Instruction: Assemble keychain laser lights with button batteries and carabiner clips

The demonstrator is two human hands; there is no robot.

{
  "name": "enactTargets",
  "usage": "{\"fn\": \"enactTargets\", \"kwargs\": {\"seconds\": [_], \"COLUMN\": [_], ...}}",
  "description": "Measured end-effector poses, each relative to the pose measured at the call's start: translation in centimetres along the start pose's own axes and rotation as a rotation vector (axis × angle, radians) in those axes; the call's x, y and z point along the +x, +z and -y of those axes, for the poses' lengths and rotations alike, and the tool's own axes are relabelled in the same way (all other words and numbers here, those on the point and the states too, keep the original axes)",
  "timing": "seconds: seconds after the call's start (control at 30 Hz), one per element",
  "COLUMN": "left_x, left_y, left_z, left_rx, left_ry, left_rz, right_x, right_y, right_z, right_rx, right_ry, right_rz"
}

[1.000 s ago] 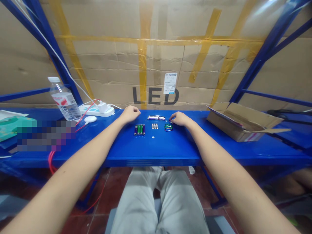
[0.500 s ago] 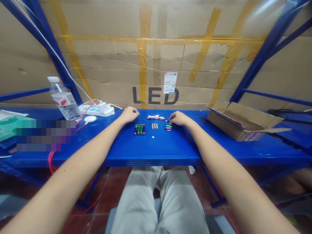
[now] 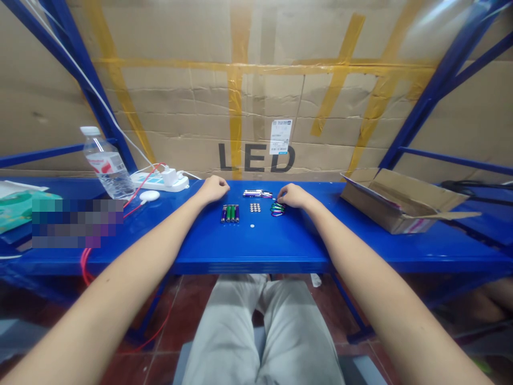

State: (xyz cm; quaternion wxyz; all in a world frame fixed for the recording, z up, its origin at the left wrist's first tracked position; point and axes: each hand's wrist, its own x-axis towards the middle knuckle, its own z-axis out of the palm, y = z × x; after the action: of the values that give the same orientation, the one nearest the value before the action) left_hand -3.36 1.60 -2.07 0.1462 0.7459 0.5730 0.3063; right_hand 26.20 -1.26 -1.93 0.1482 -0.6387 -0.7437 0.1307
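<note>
My left hand rests on the blue table with its fingers curled in a loose fist, and nothing shows in it. Just right of it, several blue, purple and green metal tubes lie side by side. My right hand has its fingers bent down, tips at a small pile of coloured carabiners; whether it pinches something is hidden. Between the hands lie several silver button cells in a tight grid. Shiny silver and purple metal pieces lie behind them, and a small white disc in front.
An open cardboard box stands on the right of the table. To the left are a water bottle, a white power strip, a white round device and red cables. A large cardboard sheet closes off the back.
The view has shifted very slightly. Both hands and the small parts stay where they were.
</note>
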Motion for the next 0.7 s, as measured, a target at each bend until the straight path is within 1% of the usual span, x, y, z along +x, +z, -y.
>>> {"fn": "enactTargets", "kwargs": {"seconds": [0.1, 0.2, 0.27, 0.33, 0.4, 0.47, 0.53, 0.7], "left_x": [0.0, 0.4, 0.8, 1.4, 1.9, 2.2, 2.2, 1.7], "left_y": [0.1, 0.5, 1.0, 1.8, 2.5, 3.1, 3.4, 3.2], "left_z": [0.0, -0.5, -1.2, -2.1, -3.0, -3.9, -4.5, -4.6], "left_rx": [0.016, 0.015, 0.034, 0.105, 0.192, 0.257, 0.289, 0.301], "left_ry": [0.01, 0.106, 0.218, 0.327, 0.402, 0.423, 0.413, 0.383], "left_rz": [-0.017, -0.007, 0.052, 0.125, 0.178, 0.22, 0.255, 0.309], "right_x": [0.0, 0.0, -0.1, -0.2, -0.1, 0.0, 0.1, -0.3], "right_y": [0.0, -0.2, -0.4, -0.6, -0.7, -0.7, -0.6, -0.7], "right_z": [0.0, -0.1, -0.1, -0.1, -0.1, -0.2, -0.2, 0.5], "right_rx": [0.002, 0.017, 0.027, 0.035, 0.051, 0.074, 0.095, 0.118], "right_ry": [0.013, 0.035, 0.061, 0.084, 0.085, 0.069, 0.053, -0.001], "right_rz": [-0.01, -0.042, -0.078, -0.116, -0.151, -0.177, -0.197, -0.222]}}
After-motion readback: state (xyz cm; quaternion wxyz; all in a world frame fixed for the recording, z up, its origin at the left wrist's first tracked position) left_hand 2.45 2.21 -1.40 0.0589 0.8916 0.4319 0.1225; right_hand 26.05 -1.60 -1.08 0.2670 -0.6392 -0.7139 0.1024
